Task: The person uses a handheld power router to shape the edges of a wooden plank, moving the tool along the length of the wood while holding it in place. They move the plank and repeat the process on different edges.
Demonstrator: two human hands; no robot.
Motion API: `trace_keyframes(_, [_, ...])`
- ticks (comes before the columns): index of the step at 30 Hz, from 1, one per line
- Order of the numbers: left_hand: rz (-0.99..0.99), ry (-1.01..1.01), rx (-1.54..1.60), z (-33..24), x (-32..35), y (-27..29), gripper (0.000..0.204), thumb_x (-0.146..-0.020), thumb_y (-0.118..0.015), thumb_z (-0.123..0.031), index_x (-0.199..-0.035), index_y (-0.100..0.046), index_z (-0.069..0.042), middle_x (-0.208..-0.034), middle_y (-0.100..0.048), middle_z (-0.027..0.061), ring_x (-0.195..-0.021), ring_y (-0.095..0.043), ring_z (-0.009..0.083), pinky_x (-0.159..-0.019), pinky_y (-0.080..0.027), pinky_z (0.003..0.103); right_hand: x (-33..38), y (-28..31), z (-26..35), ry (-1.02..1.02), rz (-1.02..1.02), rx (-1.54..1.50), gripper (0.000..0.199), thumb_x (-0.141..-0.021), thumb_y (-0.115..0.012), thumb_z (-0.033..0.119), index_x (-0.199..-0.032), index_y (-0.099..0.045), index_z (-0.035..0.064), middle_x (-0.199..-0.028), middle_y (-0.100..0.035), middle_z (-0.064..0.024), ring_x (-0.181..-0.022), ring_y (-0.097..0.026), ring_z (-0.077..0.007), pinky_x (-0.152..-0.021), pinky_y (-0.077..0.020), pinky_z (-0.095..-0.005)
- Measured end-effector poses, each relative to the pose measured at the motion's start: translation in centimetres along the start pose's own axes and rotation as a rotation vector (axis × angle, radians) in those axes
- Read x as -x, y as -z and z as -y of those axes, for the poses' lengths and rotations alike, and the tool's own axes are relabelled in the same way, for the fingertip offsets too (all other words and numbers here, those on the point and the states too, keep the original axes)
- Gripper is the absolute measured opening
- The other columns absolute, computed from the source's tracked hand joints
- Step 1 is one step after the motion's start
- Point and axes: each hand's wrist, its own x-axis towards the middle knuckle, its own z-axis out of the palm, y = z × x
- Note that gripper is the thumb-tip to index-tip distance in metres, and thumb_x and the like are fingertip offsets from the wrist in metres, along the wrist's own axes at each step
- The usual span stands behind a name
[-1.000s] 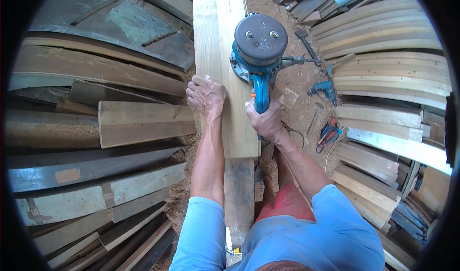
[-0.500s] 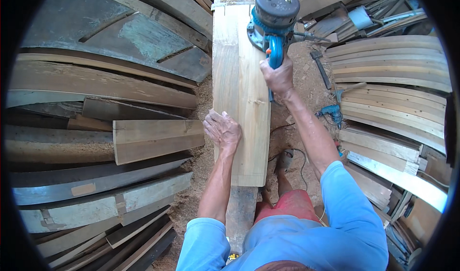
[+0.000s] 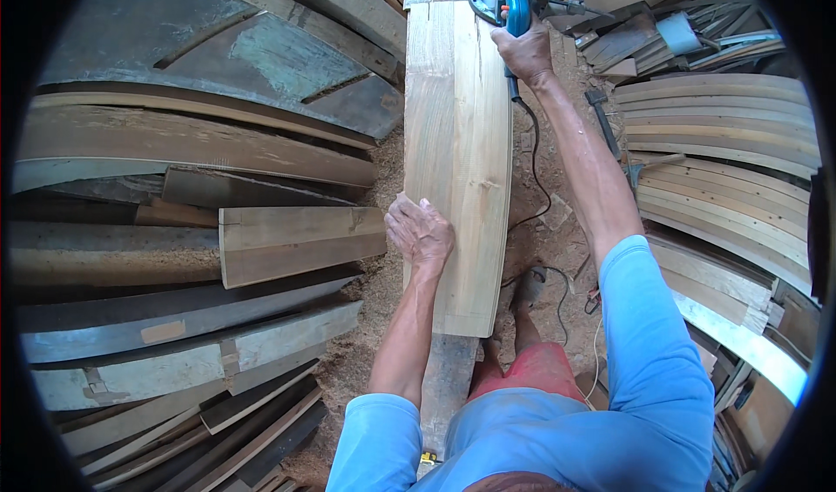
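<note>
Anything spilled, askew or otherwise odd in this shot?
Sawdust is strewn over the floor, and the dark cord of the blue power tool curves loosely beside the board, perhaps a snag risk. Otherwise nothing stands out.

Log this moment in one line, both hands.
left hand: on board, left edge | right hand: holding blue power tool | tool: board's far right corner, partly cropped

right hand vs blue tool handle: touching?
Touching. The head view shows the right hand wrapped around the blue tool handle, no gap between.
</note>
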Motion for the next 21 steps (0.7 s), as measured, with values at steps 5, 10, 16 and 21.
trace_keyframes(5, [-0.029, -0.011, 0.018, -0.4, -0.1, 0.6, 0.044, -0.100, -0.054, -0.023, -0.134, -0.046, 0.004, -0.123, -0.055, 0.0258, -0.116, -0.052, 0.0436, -0.098, -0.043, 0.055, 4.1, 0.8, 0.6, 0.031, -0.023, -0.027, 0.038, -0.079, -0.076, 0.018, -0.115, -0.070, 0.0056, -0.103, -0.075, -0.0118, -0.092, -0.073, -0.0209, -0.087, -0.0568, -0.0357])
trace_keyframes(10, [-0.116, -0.084, -0.001, 0.2, 0.4, -0.1, 0.034, -0.100, -0.055, -0.024, -0.120, -0.051, 0.003, -0.115, -0.058, 0.0250, -0.108, -0.056, 0.0433, -0.090, -0.048, 0.055, 13.6, 2.9, 2.7, -0.001, -0.007, 0.012, 0.037, -0.079, -0.075, 0.014, -0.113, -0.067, 0.0032, -0.102, -0.074, -0.0173, -0.089, -0.074, -0.0275, -0.084, -0.0577, -0.0382])
trace_keyframes(16, [-0.069, -0.020, -0.003, 0.4, -0.1, -0.2, 0.039, -0.101, -0.055, -0.032, -0.117, -0.052, 0.003, -0.117, -0.060, 0.0264, -0.113, -0.058, 0.0441, -0.094, -0.050, 0.055, 29.5, 7.0, 8.8, -0.135, 0.084, -0.066, 0.036, -0.082, -0.074, 0.012, -0.115, -0.063, 0.0021, -0.094, -0.071, -0.0142, -0.083, -0.071, -0.0244, -0.079, -0.0575, -0.0385])
trace_keyframes(21, [-0.014, -0.147, 0.042, 2.8, -0.3, -0.2, 0.061, -0.102, -0.053, -0.039, -0.140, -0.045, 0.009, -0.132, -0.055, 0.0295, -0.126, -0.051, 0.0454, -0.104, -0.044, 0.056, 43.7, 11.5, 13.8, -0.242, 0.201, -0.107, 0.033, -0.086, -0.071, 0.010, -0.116, -0.059, 0.0024, -0.088, -0.067, -0.0108, -0.080, -0.069, -0.0215, -0.074, -0.0562, -0.0388])
